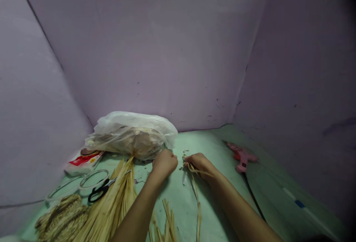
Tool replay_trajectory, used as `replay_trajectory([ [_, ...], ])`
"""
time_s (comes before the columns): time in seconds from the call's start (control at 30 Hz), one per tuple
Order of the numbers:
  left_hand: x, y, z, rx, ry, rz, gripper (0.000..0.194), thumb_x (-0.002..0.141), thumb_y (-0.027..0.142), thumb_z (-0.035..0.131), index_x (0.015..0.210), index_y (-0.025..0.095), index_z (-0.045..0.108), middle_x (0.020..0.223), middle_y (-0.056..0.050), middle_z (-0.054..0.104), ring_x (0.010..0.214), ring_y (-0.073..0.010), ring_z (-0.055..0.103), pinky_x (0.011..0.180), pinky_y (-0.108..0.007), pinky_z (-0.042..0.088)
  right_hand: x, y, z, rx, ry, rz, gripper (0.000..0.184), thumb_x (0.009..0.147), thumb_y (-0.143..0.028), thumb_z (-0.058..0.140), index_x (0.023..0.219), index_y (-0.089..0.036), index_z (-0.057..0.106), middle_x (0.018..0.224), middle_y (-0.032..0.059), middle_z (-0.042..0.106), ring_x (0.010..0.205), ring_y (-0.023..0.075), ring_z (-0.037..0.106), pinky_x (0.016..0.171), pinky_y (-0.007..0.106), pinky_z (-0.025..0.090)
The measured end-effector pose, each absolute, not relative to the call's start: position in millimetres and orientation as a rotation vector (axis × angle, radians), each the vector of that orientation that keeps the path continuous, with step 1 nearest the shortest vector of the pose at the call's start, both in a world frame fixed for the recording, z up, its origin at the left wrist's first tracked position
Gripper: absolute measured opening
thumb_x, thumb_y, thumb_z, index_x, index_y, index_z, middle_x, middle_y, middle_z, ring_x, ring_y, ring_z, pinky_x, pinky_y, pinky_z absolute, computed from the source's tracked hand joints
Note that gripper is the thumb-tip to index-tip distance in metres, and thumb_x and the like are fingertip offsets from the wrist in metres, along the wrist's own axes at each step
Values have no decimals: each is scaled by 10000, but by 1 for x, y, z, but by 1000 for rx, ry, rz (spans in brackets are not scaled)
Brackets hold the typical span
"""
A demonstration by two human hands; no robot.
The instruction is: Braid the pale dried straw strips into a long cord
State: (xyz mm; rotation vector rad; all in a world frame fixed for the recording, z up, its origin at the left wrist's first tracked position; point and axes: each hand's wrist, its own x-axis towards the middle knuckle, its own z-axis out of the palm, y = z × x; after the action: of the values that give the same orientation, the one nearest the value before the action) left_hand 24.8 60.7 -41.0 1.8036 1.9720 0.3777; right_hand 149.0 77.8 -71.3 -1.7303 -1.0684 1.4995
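My right hand (202,164) pinches a thin dried-leaf strip (198,201), whose long tail hangs down over the green tabletop. Small frayed, twisted bits stick out at its fingertips. Just to the left, my left hand (165,164) is closed in a fist, knuckles up, with a small gap between the two hands. What its fingers hold, if anything, is hidden. A bundle of long pale dried leaves (118,197) spreads beside my left forearm, and more cut strips (169,219) lie between my forearms.
A clear plastic bag (133,134) of dried material sits at the back. Black-handled scissors (98,192), pale rings (94,179), a red-and-white packet (83,162) and a braided coil (62,218) lie left. A pink glue gun (242,156) with its cord rests right. Lilac panels (172,56) enclose the table.
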Motion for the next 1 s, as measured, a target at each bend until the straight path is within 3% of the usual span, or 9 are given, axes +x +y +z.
replay_trajectory([
  [0.1,19,66,-53,1834,1828,498,193,605,225,521,680,133,673,621,-54,613,568,-138,514,513,-217,309,153,78,-71,-1695,-1077,1532,184,643,-109,495,460,-117,496,366,-14,444,335,64,383,357,186,279],
  [0.2,27,63,-65,1906,1731,508,184,572,261,559,651,142,673,604,-29,609,553,-126,489,496,-208,287,156,80,-70,-1693,-1078,1565,207,646,-102,486,440,-124,474,359,-14,433,328,65,380,353,188,276],
  [0.43,33,71,-69,1894,1848,638,207,646,223,475,664,146,665,639,-46,630,597,-130,519,543,-212,316,156,79,-70,-1670,-1090,1605,219,611,-61,463,401,-125,465,324,-22,401,298,55,351,340,178,258],
  [0.6,43,88,-77,1793,1673,791,146,629,165,487,614,113,622,582,-32,592,588,-119,522,566,-204,375,151,78,-77,-1662,-1122,1522,227,609,-76,460,389,-128,477,298,-9,412,284,66,345,325,187,226],
  [0.8,57,96,-77,1330,1759,654,300,656,150,503,949,96,536,392,37,459,327,-105,428,379,-217,356,153,80,-78,-1642,-1116,1491,226,626,-103,497,402,-125,484,313,-6,419,298,62,340,331,195,223],
  [1.0,62,105,-66,1264,1798,531,65,612,74,515,642,62,572,299,11,403,277,-89,379,361,-222,346,155,81,-78,-1620,-1088,1490,188,592,-39,468,421,-115,479,328,-22,390,298,54,327,324,194,206],
])
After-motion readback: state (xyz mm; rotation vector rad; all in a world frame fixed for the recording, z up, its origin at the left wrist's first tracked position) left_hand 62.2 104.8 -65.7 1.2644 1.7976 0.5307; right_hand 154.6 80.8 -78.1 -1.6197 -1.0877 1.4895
